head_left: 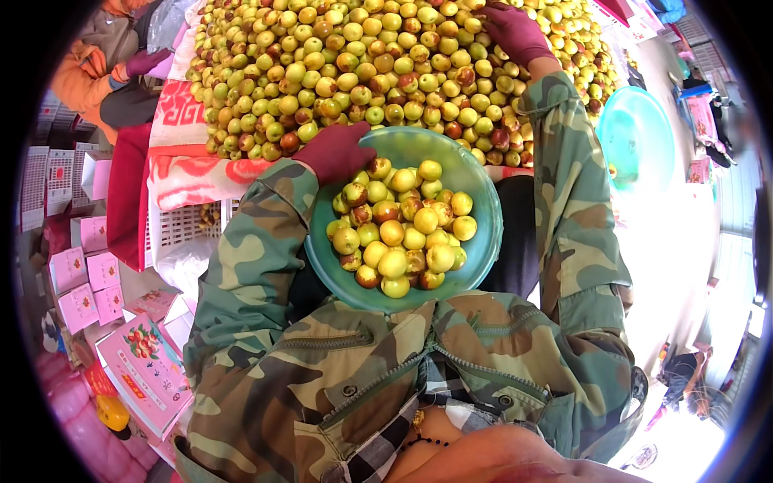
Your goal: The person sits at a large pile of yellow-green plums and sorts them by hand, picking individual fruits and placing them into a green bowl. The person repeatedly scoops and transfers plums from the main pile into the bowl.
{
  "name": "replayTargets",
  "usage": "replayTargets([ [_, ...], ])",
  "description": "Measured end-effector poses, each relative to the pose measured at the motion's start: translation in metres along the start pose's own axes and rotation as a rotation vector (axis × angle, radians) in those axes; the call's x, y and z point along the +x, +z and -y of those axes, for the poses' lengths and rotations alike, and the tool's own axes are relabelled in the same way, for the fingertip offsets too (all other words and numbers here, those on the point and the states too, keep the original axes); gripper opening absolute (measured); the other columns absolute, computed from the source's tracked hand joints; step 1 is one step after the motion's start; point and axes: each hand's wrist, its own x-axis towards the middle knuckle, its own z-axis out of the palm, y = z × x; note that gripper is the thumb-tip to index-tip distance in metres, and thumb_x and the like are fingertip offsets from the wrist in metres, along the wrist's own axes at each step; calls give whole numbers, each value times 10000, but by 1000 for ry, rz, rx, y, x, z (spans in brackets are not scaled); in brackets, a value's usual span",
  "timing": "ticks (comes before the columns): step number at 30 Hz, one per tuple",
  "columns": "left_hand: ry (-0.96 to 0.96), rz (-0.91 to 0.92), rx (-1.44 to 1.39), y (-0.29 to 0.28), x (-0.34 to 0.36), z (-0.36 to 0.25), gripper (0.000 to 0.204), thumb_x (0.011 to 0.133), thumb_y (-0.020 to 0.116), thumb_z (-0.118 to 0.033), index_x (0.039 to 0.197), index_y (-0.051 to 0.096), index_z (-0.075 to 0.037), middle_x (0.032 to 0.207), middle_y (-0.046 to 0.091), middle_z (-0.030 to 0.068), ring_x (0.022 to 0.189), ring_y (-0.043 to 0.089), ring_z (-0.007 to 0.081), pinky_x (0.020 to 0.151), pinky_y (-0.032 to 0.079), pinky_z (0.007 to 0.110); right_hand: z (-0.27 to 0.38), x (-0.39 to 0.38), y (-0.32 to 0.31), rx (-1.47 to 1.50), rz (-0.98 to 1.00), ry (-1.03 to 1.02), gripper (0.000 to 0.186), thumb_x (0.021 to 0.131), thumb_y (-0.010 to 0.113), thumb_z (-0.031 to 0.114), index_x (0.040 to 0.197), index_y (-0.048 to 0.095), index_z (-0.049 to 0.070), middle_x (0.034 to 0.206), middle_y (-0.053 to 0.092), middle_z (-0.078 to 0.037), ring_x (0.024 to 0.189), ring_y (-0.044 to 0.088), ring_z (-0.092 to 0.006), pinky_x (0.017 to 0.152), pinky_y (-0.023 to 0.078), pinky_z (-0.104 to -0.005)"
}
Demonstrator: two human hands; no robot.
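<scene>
While the left hand (334, 153) rests at the near-left of the pile, against the rim of the green bowl (481, 189), I see the right hand (515, 36) reaching far into the heaped fruit (354, 80). I judge the step in hand to be picking fruit from that heap; the bowl sits at the lap, partly filled with yellow-green, red-blotched fruit (415, 229). As I read it, the next move calls for a light grip around a single fruit and a clear path back over the rim.

For pose, I have the right arm stretched nearly straight ahead, its camouflage sleeve (572, 181) passing right of the bowl, with the gloved fingers angled left and down among the fruit. The left elbow is bent out, the forearm slanting inward and the fingers pointing right. I cannot tell whether either hand pinches anything: the left fingertips are obscured at the rim, the right ones at the heap.
</scene>
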Motion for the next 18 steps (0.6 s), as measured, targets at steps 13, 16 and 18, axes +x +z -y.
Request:
replayTargets([
  [13,-2,-7,11,1,-1,3,482,860,609,-330,1233,572,-27,1102,658,246,1051,626,406,921,488,459,50,-22,3,-28,329,293,457,826,684,241,1270,580,201,1144,674,-73,1019,662,-294,831,536,-427],
  [16,-10,-3,2,0,-2,2,474,860,608,-332,1219,573,-25,1083,662,246,1043,628,408,914,489,464,60,-15,16,-229,305,218,562,818,693,216,1339,484,202,1149,675,-101,1011,670,-342,797,545,-463],
  [18,-18,-11,-3,0,-3,1,469,860,607,-333,1212,574,-25,1076,663,246,1039,628,409,911,489,465,72,-13,23,-292,336,286,544,830,666,184,1337,471,188,1125,682,-129,991,678,-352,775,546,-486],
])
